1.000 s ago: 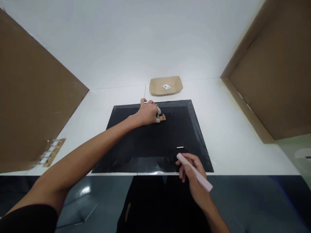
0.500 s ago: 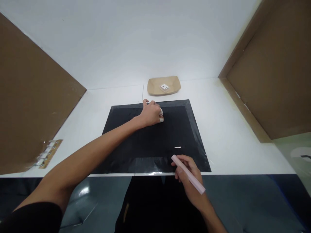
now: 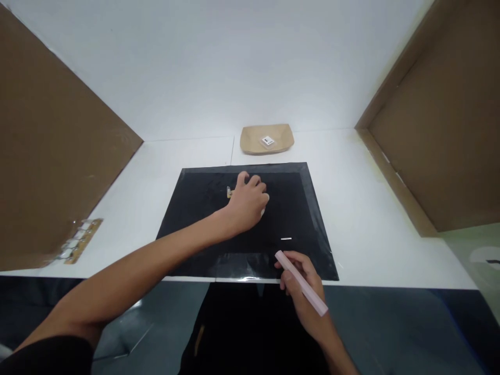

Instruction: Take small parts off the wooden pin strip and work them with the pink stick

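My left hand (image 3: 248, 202) rests over the middle of a black mat (image 3: 203, 224), fingers curled around a small tan piece (image 3: 229, 192) that peeks out at its left side. White caps sit on some fingertips. My right hand (image 3: 302, 284) hovers at the mat's near edge, closed around a pale pink pen-like tool (image 3: 300, 283) with its tip pointing up and left. A short thin metal pin (image 3: 286, 239) lies on the mat just above that tip.
A tan paper tray (image 3: 253, 145) holding a small white chip (image 3: 267, 140) stands behind the mat. Brown cardboard walls close in left (image 3: 50, 156) and right (image 3: 437, 120). A strip of several small parts (image 3: 78, 240) lies far left on the white table (image 3: 371, 208).
My left hand has drawn back toward me from the mat's far edge, bringing the small tan piece along. My right hand with the pink tool stayed nearly still.
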Demonstrator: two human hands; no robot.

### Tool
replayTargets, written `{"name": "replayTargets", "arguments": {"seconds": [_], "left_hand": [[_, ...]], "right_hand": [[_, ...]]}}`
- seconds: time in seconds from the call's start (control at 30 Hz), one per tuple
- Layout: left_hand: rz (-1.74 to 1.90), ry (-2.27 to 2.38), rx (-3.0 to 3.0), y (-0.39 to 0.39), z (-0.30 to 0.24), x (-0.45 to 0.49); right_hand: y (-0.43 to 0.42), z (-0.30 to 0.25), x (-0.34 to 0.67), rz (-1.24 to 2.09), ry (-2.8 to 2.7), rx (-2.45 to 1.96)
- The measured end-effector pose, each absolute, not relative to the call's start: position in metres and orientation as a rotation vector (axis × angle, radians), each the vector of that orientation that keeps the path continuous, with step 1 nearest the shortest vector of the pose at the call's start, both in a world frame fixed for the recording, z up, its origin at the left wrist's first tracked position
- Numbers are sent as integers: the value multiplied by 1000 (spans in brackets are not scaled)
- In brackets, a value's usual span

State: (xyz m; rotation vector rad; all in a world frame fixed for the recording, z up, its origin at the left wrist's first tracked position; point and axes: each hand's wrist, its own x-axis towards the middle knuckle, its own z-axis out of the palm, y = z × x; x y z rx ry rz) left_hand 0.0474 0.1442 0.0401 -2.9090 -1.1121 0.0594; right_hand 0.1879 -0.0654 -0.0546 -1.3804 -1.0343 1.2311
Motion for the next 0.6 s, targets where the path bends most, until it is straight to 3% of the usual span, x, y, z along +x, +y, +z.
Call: {"name": "replayTargets", "arguments": {"seconds": [0.2,0.6], "left_hand": [[167,-1183,-2946,97,36,7],[106,-1550,-2882,83,26,-17]], "right_hand": [[-65,-49,187,1182,-1089,-1425],[-61,-46,187,1124,-1165,-1465]]}}
